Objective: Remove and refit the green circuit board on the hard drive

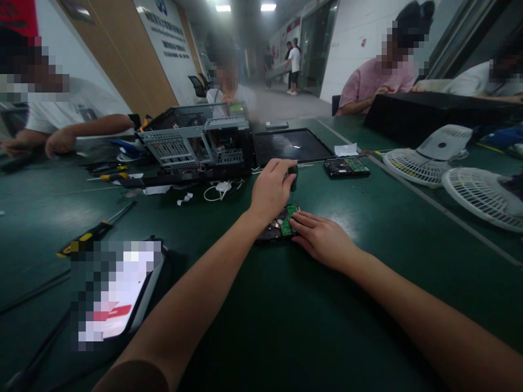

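Observation:
A hard drive lies on the green table with its green circuit board facing up. My left hand is closed round the dark handle of a screwdriver, which stands upright with its shaft pointing down at the board. Resting on the right side of the drive is my right hand, fingers stretched out over the board's edge and holding nothing. Whether the screwdriver's tip sits in a screw is too small to tell. A second hard drive lies farther back on the right.
An opened computer case stands at the back left, beside a black panel. Another screwdriver and a lit phone lie on the left. White fan parts are at the right. Other people sit around the table.

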{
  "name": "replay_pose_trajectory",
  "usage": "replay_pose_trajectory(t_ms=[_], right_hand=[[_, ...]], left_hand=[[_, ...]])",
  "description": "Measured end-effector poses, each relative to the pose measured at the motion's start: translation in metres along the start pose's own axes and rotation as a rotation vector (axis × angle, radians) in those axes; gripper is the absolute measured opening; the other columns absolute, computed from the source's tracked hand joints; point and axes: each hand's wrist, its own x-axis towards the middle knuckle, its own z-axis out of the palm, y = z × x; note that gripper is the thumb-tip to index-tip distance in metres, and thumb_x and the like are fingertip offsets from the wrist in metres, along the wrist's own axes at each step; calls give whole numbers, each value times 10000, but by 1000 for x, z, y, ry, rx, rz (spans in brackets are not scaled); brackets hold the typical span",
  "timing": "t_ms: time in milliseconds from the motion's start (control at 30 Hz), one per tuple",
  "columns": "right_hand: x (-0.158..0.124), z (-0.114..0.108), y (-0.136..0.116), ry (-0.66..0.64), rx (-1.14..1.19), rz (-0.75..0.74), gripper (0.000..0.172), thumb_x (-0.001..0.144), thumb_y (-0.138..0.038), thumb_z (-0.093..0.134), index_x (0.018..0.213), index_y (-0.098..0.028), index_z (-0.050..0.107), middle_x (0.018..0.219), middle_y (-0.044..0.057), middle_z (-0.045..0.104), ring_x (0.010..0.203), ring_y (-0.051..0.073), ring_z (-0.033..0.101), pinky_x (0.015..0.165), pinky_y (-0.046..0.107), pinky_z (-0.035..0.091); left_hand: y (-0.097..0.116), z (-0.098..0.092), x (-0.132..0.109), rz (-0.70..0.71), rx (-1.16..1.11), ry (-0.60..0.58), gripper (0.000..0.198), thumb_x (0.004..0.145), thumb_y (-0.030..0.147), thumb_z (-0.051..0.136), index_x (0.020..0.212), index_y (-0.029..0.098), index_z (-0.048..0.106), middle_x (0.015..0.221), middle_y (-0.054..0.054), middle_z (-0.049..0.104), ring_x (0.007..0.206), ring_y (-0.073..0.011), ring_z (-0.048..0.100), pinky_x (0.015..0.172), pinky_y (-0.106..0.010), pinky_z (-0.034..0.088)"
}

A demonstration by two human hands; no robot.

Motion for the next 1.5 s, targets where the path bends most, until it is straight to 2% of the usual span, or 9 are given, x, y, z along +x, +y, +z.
replay_pose_trajectory(t_ms=[333,500,700,833,933,1067,1200,1333,1500], right_hand=[[-1,1,1,12,25,14,403,992,-265,588,1334,-62,658,1402,192,643,1350,330,574,1127,477,495],[0,0,1,1,24,7,411,997,-270,580,1339,-53,650,1401,193,644,1355,333,568,1132,474,489],[0,-1,0,6,34,11,398,994,-260,581,1334,-68,656,1394,195,647,1348,325,577,1116,481,503],[0,0,1,25,48,18,380,985,-258,593,1327,-111,670,1391,178,654,1338,310,589,1102,488,515],[0,1,1,31,53,18,376,983,-253,595,1323,-115,674,1390,180,654,1341,309,587,1099,489,517],[0,0,0,22,58,20,378,982,-255,598,1316,-98,677,1386,189,655,1344,318,582,1113,492,503],[0,0,1,22,50,17,386,981,-250,599,1324,-87,668,1387,187,655,1353,316,574,1131,476,489],[-1,1,1,31,42,11,390,982,-253,597,1326,-83,667,1385,188,656,1347,319,580,1133,473,489],[0,-1,0,27,42,17,385,982,-255,597,1325,-98,673,1386,182,657,1340,313,587,1124,472,498]], left_hand=[[-1,2,0,-49,-32,10,235,931,253,726,1135,217,614,1055,-33,711,906,-177,682,812,-311,558],[1,2,-1,-129,-46,15,337,881,302,787,1124,224,566,1015,-31,721,891,-190,696,791,-320,561],[1,1,0,-89,-18,3,247,914,212,730,1117,218,590,1035,-32,698,888,-182,670,815,-324,559],[1,1,0,-50,10,3,269,931,161,683,1183,229,620,1148,-60,658,1003,-204,646,877,-347,559],[0,1,0,-52,31,-15,305,952,127,632,1234,243,627,1150,-65,656,1004,-205,646,906,-358,552],[1,1,0,-50,12,-29,287,970,191,640,1254,233,623,1116,-61,678,972,-198,657,884,-348,554],[1,2,0,-62,-19,-9,262,935,276,719,1176,228,627,1036,-39,698,921,-186,667,834,-327,559],[0,3,-1,-90,-32,-19,297,908,251,750,1157,235,588,996,-30,715,889,-193,690,795,-323,566],[1,2,-1,-94,-43,-88,311,947,181,674,1227,253,562,1017,-39,723,905,-205,703,841,-355,573]])
